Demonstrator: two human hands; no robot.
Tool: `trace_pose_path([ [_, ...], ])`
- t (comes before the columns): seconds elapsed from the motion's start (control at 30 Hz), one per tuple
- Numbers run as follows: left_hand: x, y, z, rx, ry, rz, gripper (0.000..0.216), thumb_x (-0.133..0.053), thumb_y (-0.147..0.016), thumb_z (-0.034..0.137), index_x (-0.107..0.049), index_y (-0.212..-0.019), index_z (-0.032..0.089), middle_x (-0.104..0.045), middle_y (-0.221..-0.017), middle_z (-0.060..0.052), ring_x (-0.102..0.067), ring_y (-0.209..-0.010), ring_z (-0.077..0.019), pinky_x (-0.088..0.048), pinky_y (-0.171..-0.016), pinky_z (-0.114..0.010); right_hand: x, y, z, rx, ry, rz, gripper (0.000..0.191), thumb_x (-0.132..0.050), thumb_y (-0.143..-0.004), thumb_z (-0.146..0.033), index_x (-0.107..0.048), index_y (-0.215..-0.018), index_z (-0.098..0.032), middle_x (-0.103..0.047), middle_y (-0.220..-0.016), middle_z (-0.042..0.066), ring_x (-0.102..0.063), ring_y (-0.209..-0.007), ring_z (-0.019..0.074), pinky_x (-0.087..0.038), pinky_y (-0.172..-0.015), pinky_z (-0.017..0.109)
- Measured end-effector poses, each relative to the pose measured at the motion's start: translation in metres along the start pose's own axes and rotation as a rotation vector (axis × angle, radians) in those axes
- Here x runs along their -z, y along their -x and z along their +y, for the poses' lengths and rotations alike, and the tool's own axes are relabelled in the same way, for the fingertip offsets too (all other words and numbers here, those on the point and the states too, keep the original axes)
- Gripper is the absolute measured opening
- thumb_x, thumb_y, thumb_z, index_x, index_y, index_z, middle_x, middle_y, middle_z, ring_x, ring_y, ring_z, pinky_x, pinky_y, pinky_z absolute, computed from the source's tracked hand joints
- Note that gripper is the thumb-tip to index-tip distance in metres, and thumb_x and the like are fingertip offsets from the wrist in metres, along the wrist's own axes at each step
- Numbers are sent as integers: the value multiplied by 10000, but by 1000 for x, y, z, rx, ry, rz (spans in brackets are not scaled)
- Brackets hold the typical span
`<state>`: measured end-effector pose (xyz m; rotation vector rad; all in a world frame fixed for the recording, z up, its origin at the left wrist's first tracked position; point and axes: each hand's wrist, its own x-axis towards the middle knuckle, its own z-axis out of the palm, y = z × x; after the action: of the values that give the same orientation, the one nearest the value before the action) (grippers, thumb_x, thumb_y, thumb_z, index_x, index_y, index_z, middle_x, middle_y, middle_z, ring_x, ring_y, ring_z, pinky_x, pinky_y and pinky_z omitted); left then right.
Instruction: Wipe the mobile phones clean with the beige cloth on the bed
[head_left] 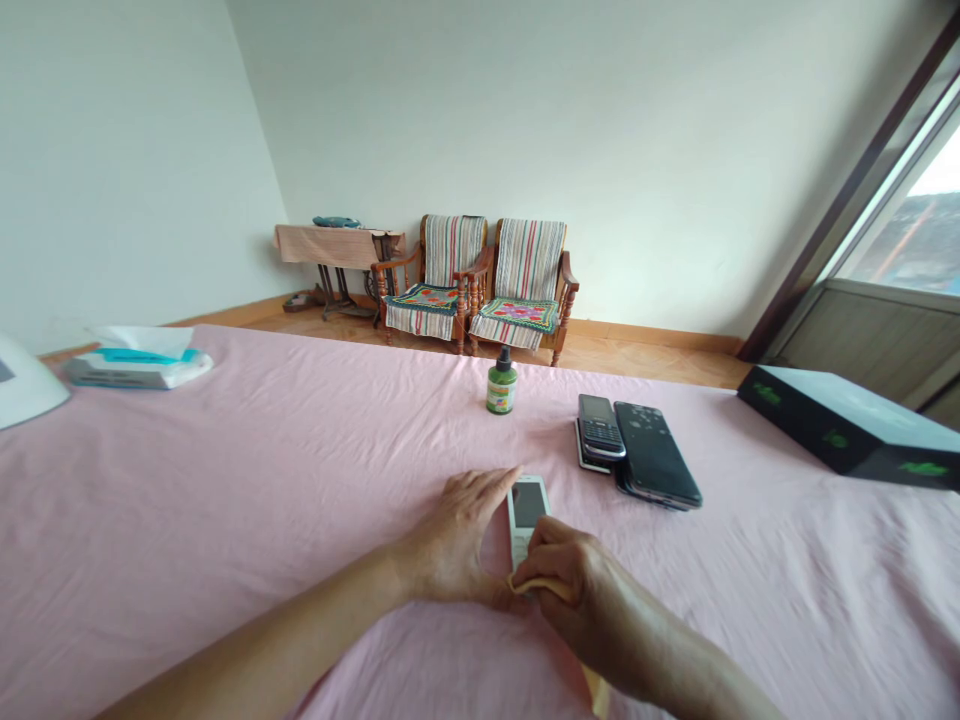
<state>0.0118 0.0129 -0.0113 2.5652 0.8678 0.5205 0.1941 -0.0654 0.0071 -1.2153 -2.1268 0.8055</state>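
A white keypad phone (pixel 529 506) lies face up on the pink cloth-covered table, its screen showing and part of its keys hidden. My left hand (pixel 459 540) steadies it from the left, fingers at its top end and thumb near its bottom end. Bunched in my closed right hand (pixel 589 585) is a yellow cloth (pixel 546 584), pressed at the phone's lower part. One end of the cloth hangs out below that hand. Beyond stands a green spray bottle (pixel 502 388) with a black cap.
To the right, a dark keypad phone (pixel 601 427) rests on another phone, beside a large black smartphone (pixel 654 452) that also lies on something. A black box (pixel 840 420) sits at the right edge, a tissue pack (pixel 142 368) at far left. Two wooden chairs (pixel 517 280) stand beyond the table.
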Motion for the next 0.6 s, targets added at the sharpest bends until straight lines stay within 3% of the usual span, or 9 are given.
trace_pose_path([
  [0.2,4,0,2,46,10,-51,1115,-764,-543,609,-251,-1438,187,-374,-1447,-143,-336,-1312,-341,-244,-1082,-498,19,4,5,-59,46,-19,369,-410,-602,71,-666,-696,-177,-594,-802,0,-572,-731,97,-416,-653,189],
  [0.37,4,1,0,34,33,-48,1117,-756,-547,632,-249,-1441,194,-360,-1458,-146,-325,-1320,-355,-223,-1088,-508,34,9,9,-106,109,-30,370,-417,-608,43,-690,-709,-188,-618,-782,5,-591,-724,108,-421,-652,204],
  [0.6,3,1,-2,18,23,-49,1138,-749,-546,653,-234,-1450,194,-338,-1474,-152,-315,-1329,-356,-217,-1087,-515,36,10,2,-103,108,-89,343,-409,-610,31,-666,-665,-190,-614,-769,-4,-579,-722,100,-413,-646,194],
])
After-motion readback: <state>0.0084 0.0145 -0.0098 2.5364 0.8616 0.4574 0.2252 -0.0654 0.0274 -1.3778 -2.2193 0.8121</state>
